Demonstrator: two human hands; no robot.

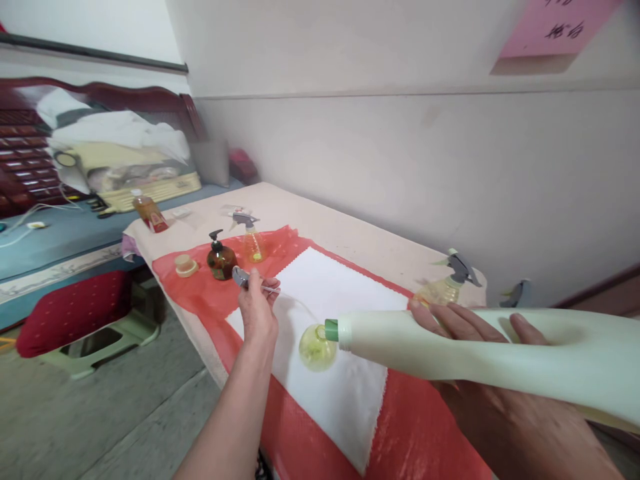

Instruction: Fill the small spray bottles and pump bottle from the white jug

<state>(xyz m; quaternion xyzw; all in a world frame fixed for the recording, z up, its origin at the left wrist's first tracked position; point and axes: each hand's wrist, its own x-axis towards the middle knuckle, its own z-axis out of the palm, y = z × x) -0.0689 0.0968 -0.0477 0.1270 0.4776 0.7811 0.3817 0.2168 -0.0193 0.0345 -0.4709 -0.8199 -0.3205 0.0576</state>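
My right hand (475, 333) grips a large white jug (500, 353) tipped on its side, its green spout (331, 330) pointing left over a small round clear bottle (317, 348) holding yellowish liquid. That small bottle stands on a white cloth (325, 293). My left hand (257, 310) is closed round a grey spray-trigger head (241, 276) with a thin tube trailing from it, held above the cloth's left edge.
A red plastic sheet (200, 287) covers the table. On it stand a brown pump bottle (221, 259), a yellow spray bottle (251, 240), a small cap (185, 265). Another spray bottle (447, 283) sits by the wall. A red stool (75, 313) is left.
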